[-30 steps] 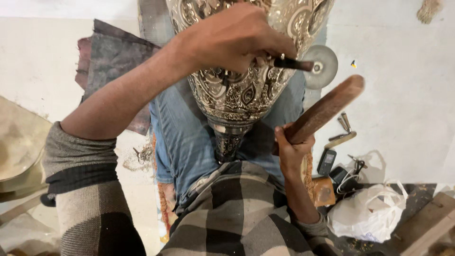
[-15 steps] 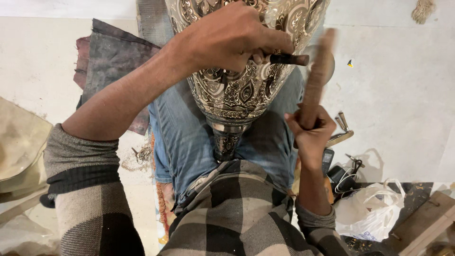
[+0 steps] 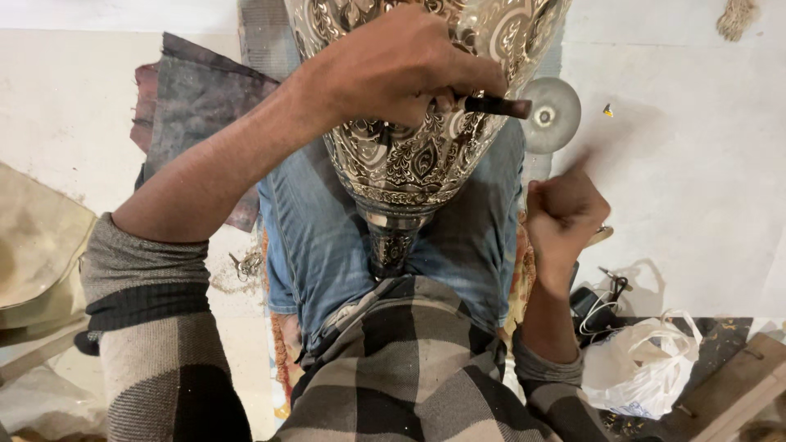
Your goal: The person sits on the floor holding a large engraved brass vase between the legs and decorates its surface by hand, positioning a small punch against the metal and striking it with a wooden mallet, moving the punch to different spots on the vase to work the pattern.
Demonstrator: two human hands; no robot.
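An ornate engraved metal vase (image 3: 413, 160) stands tilted between my knees, its narrow neck toward my lap. My left hand (image 3: 393, 69) rests on the vase's side and grips a dark chisel (image 3: 498, 106), whose free end sticks out to the right. My right hand (image 3: 565, 214) is a closed fist just right of the vase, beside my right knee. It holds a wooden mallet, which shows only as a blur above the knuckles (image 3: 583, 162).
A round metal disc (image 3: 553, 115) lies on the pale floor right of the vase. A grey cloth (image 3: 192, 106) is spread at the left. A white plastic bag (image 3: 647, 368), black cables (image 3: 604, 296) and a wooden plank (image 3: 737, 385) sit at the lower right.
The right hand has swung the mallet from a slanted rest to upright and then into a blur, moving right and away from the chisel. The left hand keeps the chisel on the vase.
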